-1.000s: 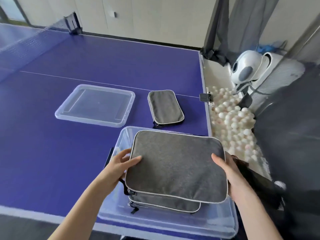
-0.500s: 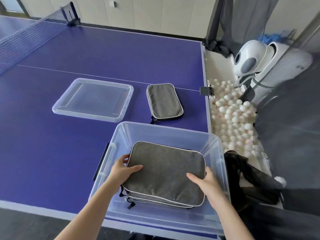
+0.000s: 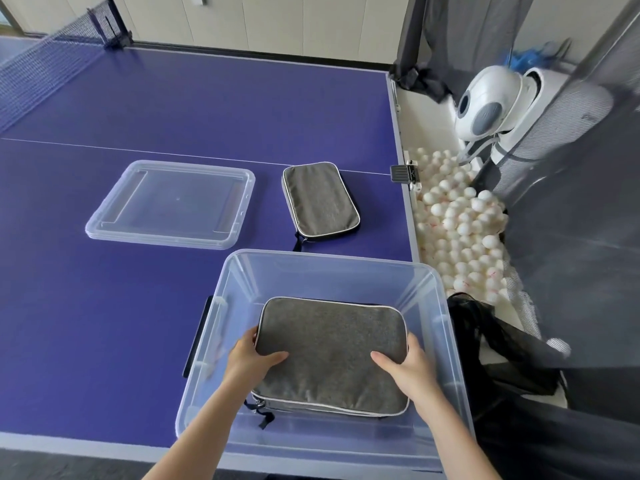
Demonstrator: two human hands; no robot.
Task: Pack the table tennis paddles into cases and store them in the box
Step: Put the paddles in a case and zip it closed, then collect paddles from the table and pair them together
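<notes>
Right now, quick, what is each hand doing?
Left hand: closed on the left edge of the grey paddle case inside the clear box.
Right hand: closed on the same case's right edge.

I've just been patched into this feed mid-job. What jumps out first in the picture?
Both hands, left hand and right hand, grip a grey case inside the clear box at the table's near edge; another case seems to lie under it. A second grey case lies on the blue table beyond the box, with the clear lid to its left. Off the table's right edge sits a heap of white balls.
</notes>
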